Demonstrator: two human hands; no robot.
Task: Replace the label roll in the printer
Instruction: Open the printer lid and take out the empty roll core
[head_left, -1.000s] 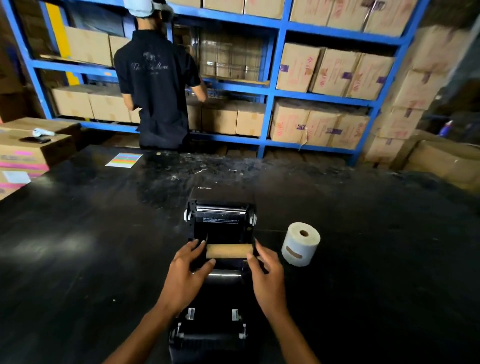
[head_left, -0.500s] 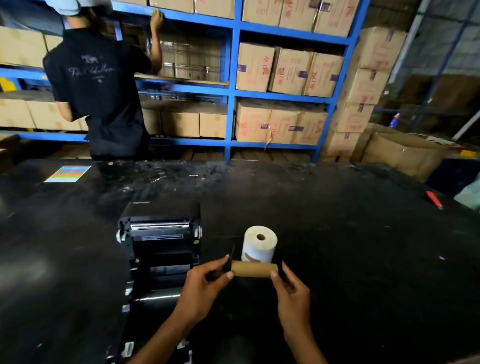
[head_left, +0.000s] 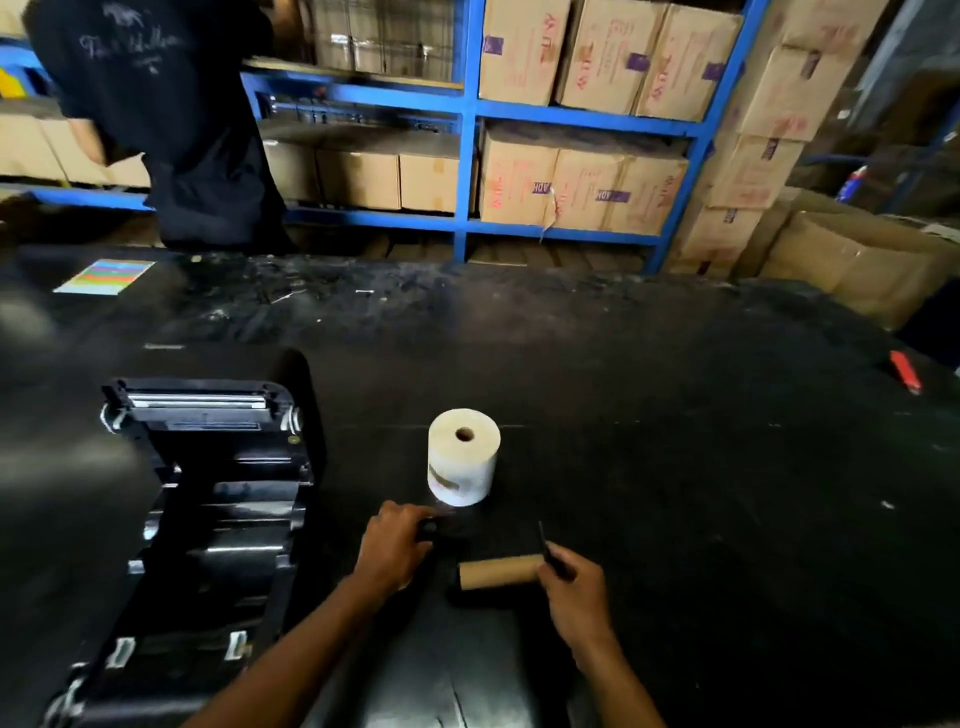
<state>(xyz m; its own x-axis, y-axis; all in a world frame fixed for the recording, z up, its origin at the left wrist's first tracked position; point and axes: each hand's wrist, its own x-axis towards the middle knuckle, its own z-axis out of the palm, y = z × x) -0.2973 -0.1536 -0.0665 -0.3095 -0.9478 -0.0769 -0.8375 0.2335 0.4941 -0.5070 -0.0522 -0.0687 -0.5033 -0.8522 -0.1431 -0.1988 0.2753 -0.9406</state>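
- Head view, hands: the left hand is curled palm-down over a small black part, fingers closed on it; the black part is too dark to make out in detail; the right hand grips the right end of a bare cardboard core, with a thin black piece sticking up between its fingers; the two hands are apart, with the core's free left end in the gap between them.
- Head view, core: the cardboard core lies roughly level, with no labels left on it; whether it rests on the black table or is held just above it I cannot tell.
- Head view, new roll: a full white label roll stands on end on the table just beyond the left hand, hole upward, near the fingertips but apart from them.
- Head view, printer: the black label printer sits well to the left of the left hand, its lid open and the roll bay bare.
- Head view, far side: beyond both hands, a striped colour card lies near the far left table edge; a red object lies far to the right of the right hand; a person in a dark shirt stands at blue shelving loaded with cardboard boxes.
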